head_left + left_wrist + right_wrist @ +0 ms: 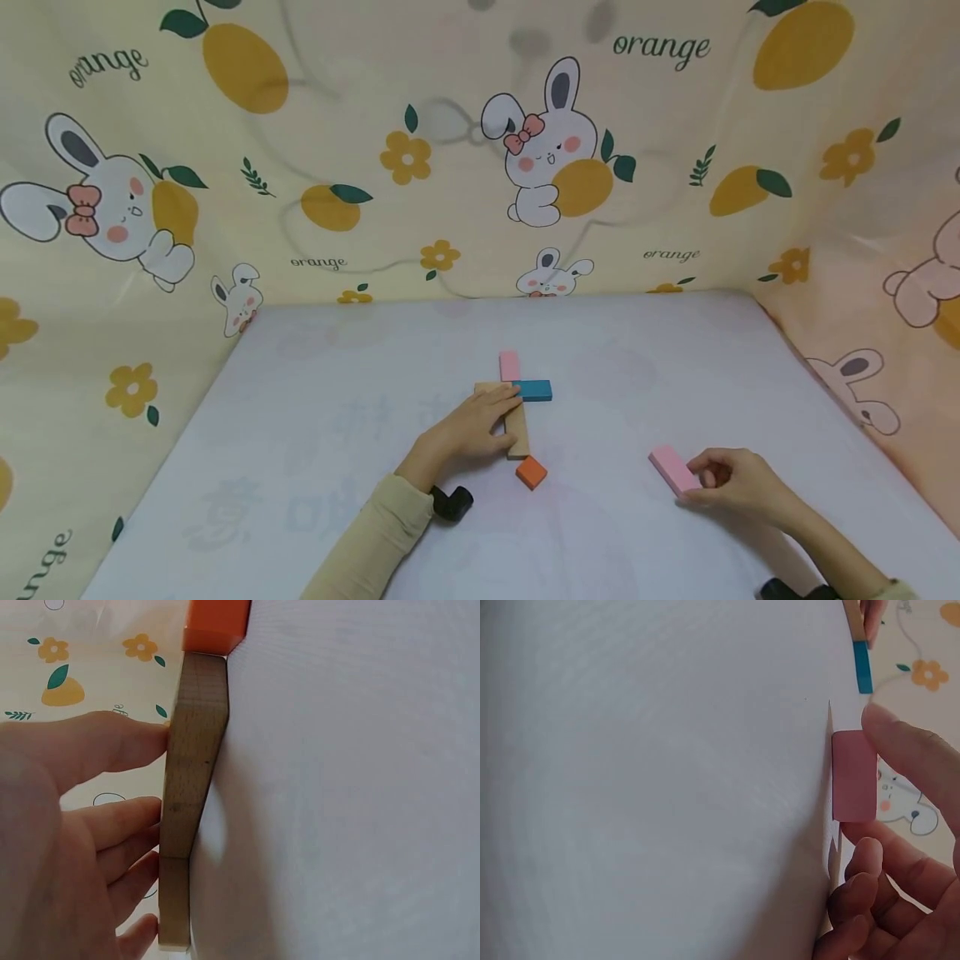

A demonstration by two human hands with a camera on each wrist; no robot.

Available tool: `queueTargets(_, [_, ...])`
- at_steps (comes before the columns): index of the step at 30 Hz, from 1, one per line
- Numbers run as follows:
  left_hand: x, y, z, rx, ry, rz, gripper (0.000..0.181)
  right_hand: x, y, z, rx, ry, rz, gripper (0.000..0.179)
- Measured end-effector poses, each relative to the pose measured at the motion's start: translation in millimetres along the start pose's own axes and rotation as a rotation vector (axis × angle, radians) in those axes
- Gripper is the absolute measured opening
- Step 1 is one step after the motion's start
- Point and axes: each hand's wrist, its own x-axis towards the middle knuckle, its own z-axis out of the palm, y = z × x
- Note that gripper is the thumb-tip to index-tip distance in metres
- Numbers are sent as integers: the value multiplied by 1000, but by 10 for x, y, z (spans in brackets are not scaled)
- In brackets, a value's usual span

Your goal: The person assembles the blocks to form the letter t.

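My left hand [480,421] rests on a group of blocks at the middle of the table. Its fingers and thumb lie fairly straight against the natural wood blocks [196,750], partly covering them. Around these sit a blue block [536,390], a small pink block [509,365] at the far end and an orange block [532,472] at the near end. Off to the right, my right hand [746,487] pinches a longer pink block [672,469] between thumb and index finger. In the right wrist view that pink block [854,776] shows its end face, low at the table surface.
The white tabletop [600,533] carries faint printed marks. A patterned cloth [450,100] with rabbits and oranges rises behind the table and along both sides. A black wrist strap [453,504] sits near the left sleeve.
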Motion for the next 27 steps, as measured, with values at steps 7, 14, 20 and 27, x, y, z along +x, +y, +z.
queueTargets(7, [30, -7, 22, 11, -1, 4, 61, -9, -42, -14, -32, -20, 109, 27])
queueTargets(14, [20, 3, 19, 22, 2, 8, 61, -23, -62, -21, -54, 13, 165, 31])
queueTargets(20, [18, -2, 30, 22, 1, 8, 61, -22, -62, -11, -77, 53, 194, 36])
queueTargets(27, [13, -3, 30, 13, 8, 12, 60, -14, -73, -35, -53, 30, 245, 39])
